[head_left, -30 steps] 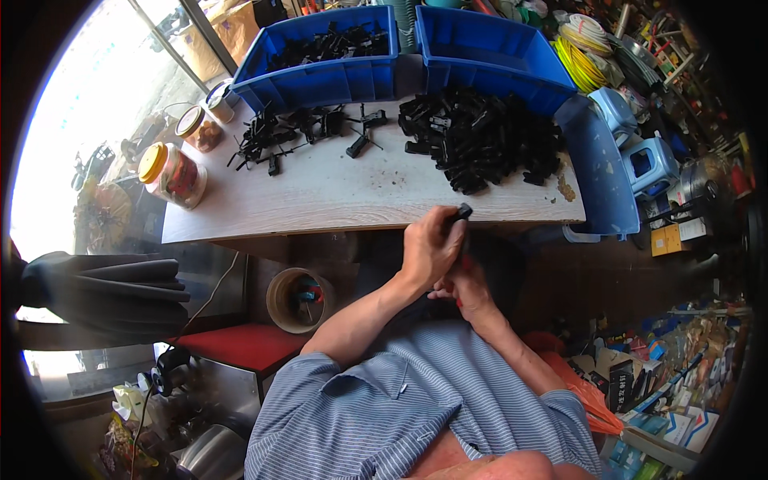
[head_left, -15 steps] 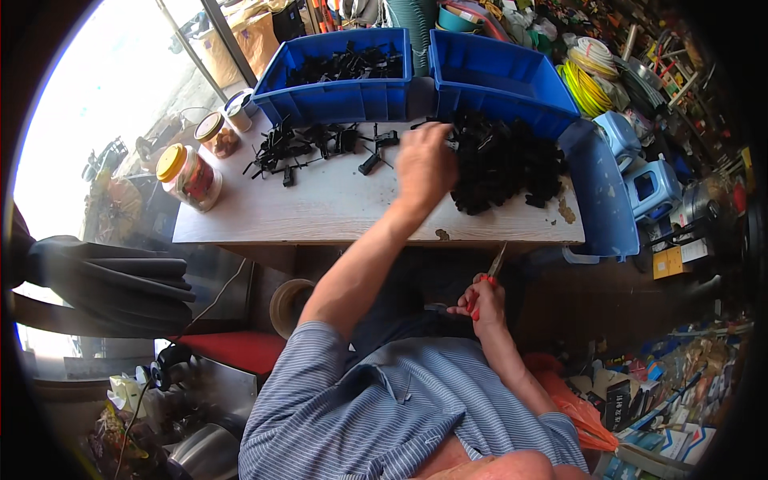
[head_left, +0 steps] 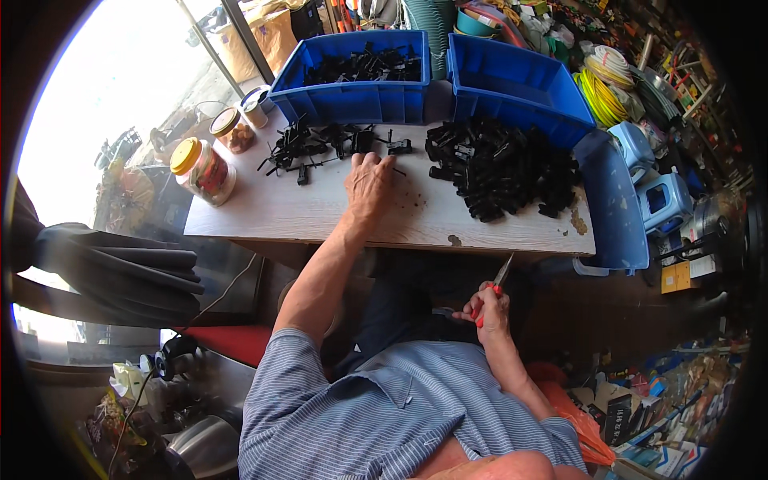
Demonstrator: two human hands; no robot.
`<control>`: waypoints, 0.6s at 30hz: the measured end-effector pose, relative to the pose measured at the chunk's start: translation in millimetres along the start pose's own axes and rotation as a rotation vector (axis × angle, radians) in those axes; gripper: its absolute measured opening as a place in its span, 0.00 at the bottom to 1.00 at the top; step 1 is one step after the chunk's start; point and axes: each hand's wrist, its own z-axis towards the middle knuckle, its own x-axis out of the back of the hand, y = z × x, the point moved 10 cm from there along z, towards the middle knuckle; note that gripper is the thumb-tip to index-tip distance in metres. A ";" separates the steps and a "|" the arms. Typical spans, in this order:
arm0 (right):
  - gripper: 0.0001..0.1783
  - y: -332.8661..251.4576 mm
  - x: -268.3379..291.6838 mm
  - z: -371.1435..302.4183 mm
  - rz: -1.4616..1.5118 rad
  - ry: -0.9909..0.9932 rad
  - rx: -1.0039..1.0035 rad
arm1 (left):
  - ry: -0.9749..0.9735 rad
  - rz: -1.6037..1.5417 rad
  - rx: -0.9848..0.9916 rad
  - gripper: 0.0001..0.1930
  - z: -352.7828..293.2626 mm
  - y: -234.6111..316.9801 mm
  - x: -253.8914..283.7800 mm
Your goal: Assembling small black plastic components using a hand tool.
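On the tabletop, my left hand reaches forward with bent fingers over a black plastic part with thin rods; the fingertips are partly hidden. To its left lies a loose cluster of similar black parts. A large heap of black plastic pieces covers the right side of the table. Below the table's front edge, my right hand is closed around red-handled pliers, their slim metal jaws pointing up and away from me.
Behind the parts stand a blue crate filled with black pieces and another blue crate whose inside shows bare. Jars, one a yellow-lidded jar, line the table's left. A blue bin adjoins its right edge.
My left hand has moved left and slightly nearer, from beside the right-hand heap to the part between the heap and the cluster. My right hand still holds the pliers. The view has shifted slightly.
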 end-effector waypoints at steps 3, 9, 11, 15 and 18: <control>0.06 0.5 -0.8 -1.3 -0.029 -0.008 0.004 | 0.090 -0.070 -0.041 0.13 -6.7 -0.4 10.9; 0.05 1.8 -6.1 -2.5 -0.035 -0.060 -0.008 | 0.190 -0.557 0.206 0.11 -13.9 -46.3 18.4; 0.06 -3.0 -10.5 -5.2 -0.043 -0.081 0.019 | 0.176 -0.694 0.239 0.09 -24.0 -33.8 20.1; 0.07 -13.3 -30.0 -8.0 -0.088 -0.183 0.083 | 0.183 -0.894 0.144 0.07 -61.3 17.4 34.6; 0.06 -21.5 -47.8 -9.4 -0.105 -0.228 0.092 | 0.088 -0.982 0.157 0.06 -98.1 57.2 24.5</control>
